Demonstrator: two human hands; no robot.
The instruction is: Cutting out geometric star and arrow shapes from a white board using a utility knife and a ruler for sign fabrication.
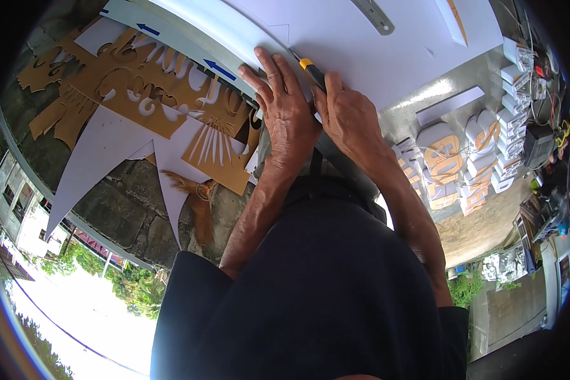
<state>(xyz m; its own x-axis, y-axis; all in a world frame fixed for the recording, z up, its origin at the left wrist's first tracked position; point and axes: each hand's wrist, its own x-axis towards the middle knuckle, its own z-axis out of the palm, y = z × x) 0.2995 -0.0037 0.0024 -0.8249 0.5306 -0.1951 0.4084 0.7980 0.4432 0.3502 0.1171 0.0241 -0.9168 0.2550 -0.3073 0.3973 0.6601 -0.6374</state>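
My right hand (349, 114) grips a yellow and black utility knife (311, 71). Its blade tip meets a white sheet (386, 69) near the sheet's left edge, close to a thin drawn outline. To the left, my left hand (284, 104) lies with its fingers stretched out, pressing on the sheet's edge beside a curled white strip (218, 25). The knife tip is just right of the left fingertips. Farther off on the sheet rests a steel ruler (375, 17), only part of it in view. A narrow white offcut with a brown edge (451, 24) lies right of it.
Cut-out brown and white sheet scraps (133, 104) lie on stone ground at the left, with a brush-like brown thing (199, 212) near my left forearm. At right stand white block letters (443, 161), a white strip (451, 104), a black box (538, 145) and cables.
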